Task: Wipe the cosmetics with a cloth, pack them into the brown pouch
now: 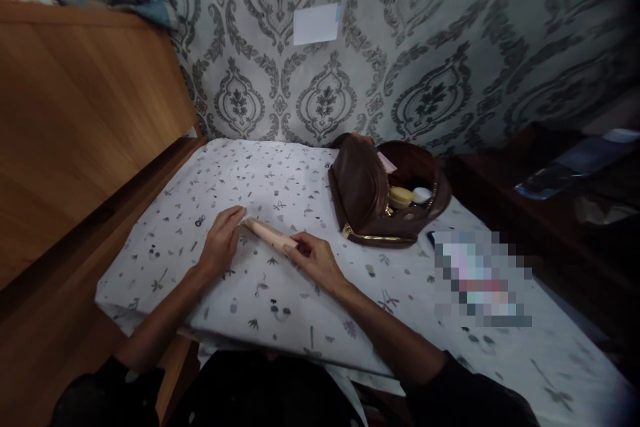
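1. Two bare hands reach over the bed-like surface: the left hand (220,237) and the right hand (317,260), one at each end of one slim pale object (273,235).
2. Right thumb and fingers pinch the object's near end. The left fingers lie close together, tips at its far end beside a small whitish bit (243,219); whether they grip cannot be told.
3. That single object lies aslant between the hands, above the white patterned cloth (260,177), its far end toward the left hand. Its exact kind is hard to make out.
4. One brown bag (357,183) sits open on the cloth, right of the hands. Three things show in its mouth: one yellow item (400,197), one white item (423,195) and one pink slip (387,163). Its depths are dark.
5. One flat item (475,273) near the bag is hidden by pixelation. One clear plastic item (575,163) at far right is dim.
6. One white card (316,23) is on the patterned wall (327,97); one wooden panel (90,107) is cut off at left.
7. Both forearms angle inward from dark sleeves, which the lower edge crops; the left wrist bends upward, the right forearm slants up and leftward.
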The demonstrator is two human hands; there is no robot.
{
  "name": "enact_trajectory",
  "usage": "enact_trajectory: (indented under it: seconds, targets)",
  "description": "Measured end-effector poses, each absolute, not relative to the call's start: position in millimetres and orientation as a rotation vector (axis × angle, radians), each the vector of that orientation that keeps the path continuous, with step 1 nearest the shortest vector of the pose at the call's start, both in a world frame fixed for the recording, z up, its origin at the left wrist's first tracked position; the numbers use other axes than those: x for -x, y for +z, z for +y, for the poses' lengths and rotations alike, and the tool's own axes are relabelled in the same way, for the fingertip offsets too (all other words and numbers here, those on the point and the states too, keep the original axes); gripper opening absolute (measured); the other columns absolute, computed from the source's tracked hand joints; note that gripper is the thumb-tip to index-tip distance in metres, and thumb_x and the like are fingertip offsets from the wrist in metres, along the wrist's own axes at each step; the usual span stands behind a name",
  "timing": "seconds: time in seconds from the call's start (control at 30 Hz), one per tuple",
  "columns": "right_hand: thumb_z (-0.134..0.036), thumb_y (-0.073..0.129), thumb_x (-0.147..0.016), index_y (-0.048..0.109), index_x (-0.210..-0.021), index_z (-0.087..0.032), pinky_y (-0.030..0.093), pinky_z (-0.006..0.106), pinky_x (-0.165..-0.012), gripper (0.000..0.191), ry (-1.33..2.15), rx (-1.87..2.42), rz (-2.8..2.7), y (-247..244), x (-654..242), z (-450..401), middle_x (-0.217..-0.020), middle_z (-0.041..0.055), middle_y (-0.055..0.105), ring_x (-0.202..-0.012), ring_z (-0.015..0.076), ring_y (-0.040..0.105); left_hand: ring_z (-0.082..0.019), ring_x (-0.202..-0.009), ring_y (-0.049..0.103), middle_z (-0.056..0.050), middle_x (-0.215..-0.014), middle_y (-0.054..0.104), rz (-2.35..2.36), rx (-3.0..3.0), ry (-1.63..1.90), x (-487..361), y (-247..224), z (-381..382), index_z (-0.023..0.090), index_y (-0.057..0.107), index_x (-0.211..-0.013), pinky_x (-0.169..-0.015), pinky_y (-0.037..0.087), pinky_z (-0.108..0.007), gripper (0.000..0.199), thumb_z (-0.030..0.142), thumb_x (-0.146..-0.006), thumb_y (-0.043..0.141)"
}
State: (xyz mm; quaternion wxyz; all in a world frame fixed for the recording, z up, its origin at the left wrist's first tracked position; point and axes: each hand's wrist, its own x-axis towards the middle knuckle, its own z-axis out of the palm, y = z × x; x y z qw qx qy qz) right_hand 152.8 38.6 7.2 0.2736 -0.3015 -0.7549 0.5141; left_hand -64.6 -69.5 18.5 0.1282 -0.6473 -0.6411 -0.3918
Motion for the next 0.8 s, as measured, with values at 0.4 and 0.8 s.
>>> enact_trajectory:
  seconds: [0.4,0.8]
  targets:
    - [-0.047,0.061,-0.083,0.066,-0.085,-0.016,0.042,0.023,-0.049,0.031,1.542,0.756,-1.971,10,-155,39,-0.060,-0.0011,0.060,-0.051,0.0128,0.057,-0.024,-0.126,0.053,-0.015,-0.132,0.058,-1.635,2.140,-1.012,40,6,-65,0.022,0.041,-0.145,-0.103,0.051,-0.048,0.050,0.008,-0.097,0.034]
    - [-0.059,0.065,-0.075,0.062,-0.092,-0.018,0.032,0.021,-0.036,0.044,2.131,0.703,-1.666,9,-148,41,-0.059,-0.0016,0.064,-0.041,0.0119,0.055,-0.022,-0.117,0.057,-0.011,-0.125,0.061,-1.836,1.998,-1.053,80,4,-68,0.022,0.057,-0.131,-0.100,0.052,-0.043,0.038,0.017,-0.098,0.039]
